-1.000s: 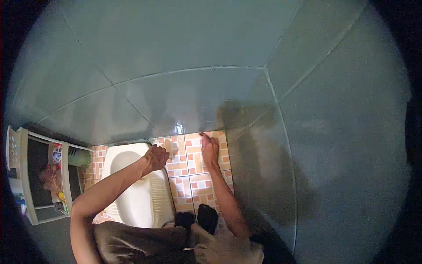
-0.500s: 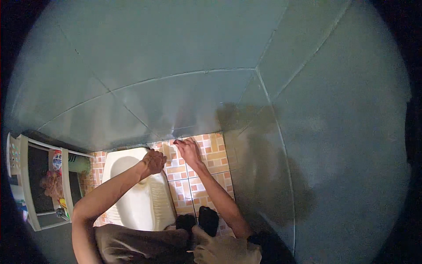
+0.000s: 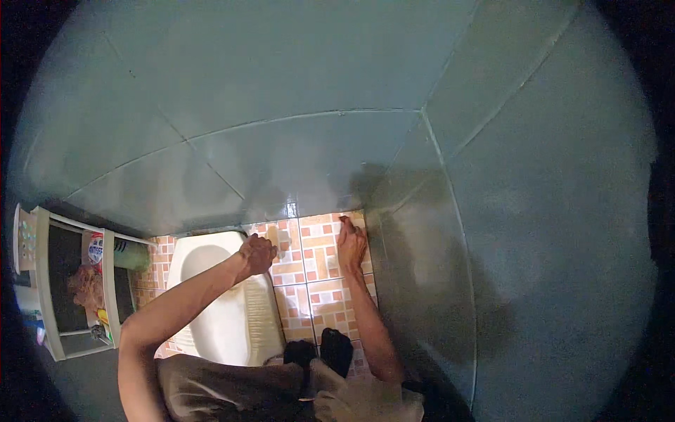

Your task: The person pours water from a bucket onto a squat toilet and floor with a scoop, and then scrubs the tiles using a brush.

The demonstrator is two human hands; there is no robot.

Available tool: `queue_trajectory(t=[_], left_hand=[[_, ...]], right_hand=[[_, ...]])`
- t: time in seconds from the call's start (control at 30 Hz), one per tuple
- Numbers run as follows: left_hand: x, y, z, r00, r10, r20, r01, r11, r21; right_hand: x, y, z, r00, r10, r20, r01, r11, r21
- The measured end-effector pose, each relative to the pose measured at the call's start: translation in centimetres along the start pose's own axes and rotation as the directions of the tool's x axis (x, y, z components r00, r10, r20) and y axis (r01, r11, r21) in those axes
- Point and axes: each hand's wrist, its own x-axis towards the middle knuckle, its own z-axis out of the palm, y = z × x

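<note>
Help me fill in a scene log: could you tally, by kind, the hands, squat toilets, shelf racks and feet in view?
Hands: 2 (left hand, right hand)
Squat toilet: 1
Shelf rack: 1
Dark-covered feet: 2
Total: 6

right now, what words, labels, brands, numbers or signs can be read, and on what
Red-and-white package on the white rack: printed lettering, left uncopied.
Pale green container beside it: dark marks, too blurred to read.
Yellow item lower in the rack: any print too small to read.
</note>
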Motion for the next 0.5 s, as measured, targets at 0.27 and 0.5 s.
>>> queue_trajectory(t=[0.27,0.5], left_hand=[[1.4,1.1,-0.1,0.998,0.039,-0.057,-0.043,0.997,-0.065],[0.6,0.1,2.7,0.960,0.132,-0.248,-0.127,0.991,0.033]], right_hand=[[-2.7,-7.0,3.9,0.913,-0.342,0.222,0.269,0.914,0.303],[0.2,-3.4,5.9,0.938,-0.282,0.202,0.223,0.937,0.270]])
